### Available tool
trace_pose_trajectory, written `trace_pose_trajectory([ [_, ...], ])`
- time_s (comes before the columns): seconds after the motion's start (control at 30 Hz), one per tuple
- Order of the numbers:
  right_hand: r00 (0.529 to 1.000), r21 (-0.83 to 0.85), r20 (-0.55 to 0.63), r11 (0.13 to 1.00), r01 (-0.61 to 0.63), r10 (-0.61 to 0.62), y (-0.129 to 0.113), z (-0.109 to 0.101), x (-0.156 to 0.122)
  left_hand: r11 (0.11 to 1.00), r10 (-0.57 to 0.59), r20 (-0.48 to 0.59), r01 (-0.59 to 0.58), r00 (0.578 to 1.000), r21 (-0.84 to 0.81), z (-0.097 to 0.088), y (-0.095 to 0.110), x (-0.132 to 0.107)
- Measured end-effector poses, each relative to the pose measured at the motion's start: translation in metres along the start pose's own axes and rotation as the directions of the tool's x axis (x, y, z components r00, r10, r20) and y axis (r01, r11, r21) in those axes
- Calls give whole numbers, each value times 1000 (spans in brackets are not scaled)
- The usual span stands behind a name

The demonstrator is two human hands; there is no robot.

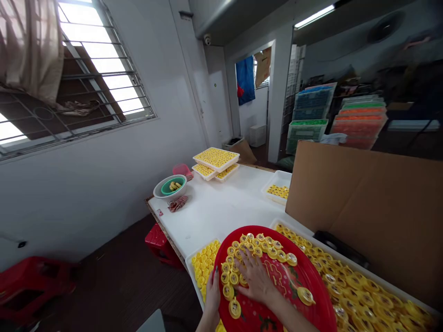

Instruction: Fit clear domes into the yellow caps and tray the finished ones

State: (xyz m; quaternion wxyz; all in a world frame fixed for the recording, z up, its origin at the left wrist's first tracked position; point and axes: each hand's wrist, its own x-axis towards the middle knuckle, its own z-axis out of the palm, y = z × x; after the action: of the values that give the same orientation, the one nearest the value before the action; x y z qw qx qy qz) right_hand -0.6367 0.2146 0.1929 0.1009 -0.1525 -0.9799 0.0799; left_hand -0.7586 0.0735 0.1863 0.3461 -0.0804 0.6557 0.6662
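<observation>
A round red tray (252, 311) with a printed pattern is tilted over the table's near edge. My left hand (213, 293) grips its left rim. My right hand (255, 279) lies flat on the tray with fingers spread, touching small round yellow plastic pieces (233, 278) with clear tops and a little tab. Several of these pieces form a curved band along the tray's far and left side. One lone yellow piece (305, 296) sits apart on the right. White trays of more yellow pieces stand on both sides, the left one (188, 263) partly covered by the red tray.
Stacked white trays (216, 159) of yellow pieces stand at the table's (228, 203) far end. Nested basins (161, 189) and a cloth (177, 204) lie at the left. A cardboard sheet (363, 207) rises on the right. Red stools (161, 242) are on the floor.
</observation>
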Motion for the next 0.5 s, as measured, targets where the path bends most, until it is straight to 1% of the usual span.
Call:
trace_pose_trajectory([
  [0.13, 1000, 2, -6, 1000, 16, -16, -13, 10, -23, 998, -24, -8, 24, 1000, 57, -14, -10, -12],
  [0.23, 1000, 0, -5, 1000, 30, -30, -15, 16, -38, 993, -44, 0, 44, 999, 114, -23, -14, -14],
  [0.33, 1000, -22, -20, 1000, 14, -14, -12, 19, -38, 986, -35, -4, 35, 999, 165, -27, -14, -10],
  [0.43, 998, -60, -60, 998, -35, 31, -8, 20, -30, 978, 2, -14, 0, 1000, 207, -26, -11, -2],
  [0.5, 996, -82, -80, 996, -34, 27, -7, 19, -27, 973, 31, -18, -26, 999, 229, -25, -8, 5],
])
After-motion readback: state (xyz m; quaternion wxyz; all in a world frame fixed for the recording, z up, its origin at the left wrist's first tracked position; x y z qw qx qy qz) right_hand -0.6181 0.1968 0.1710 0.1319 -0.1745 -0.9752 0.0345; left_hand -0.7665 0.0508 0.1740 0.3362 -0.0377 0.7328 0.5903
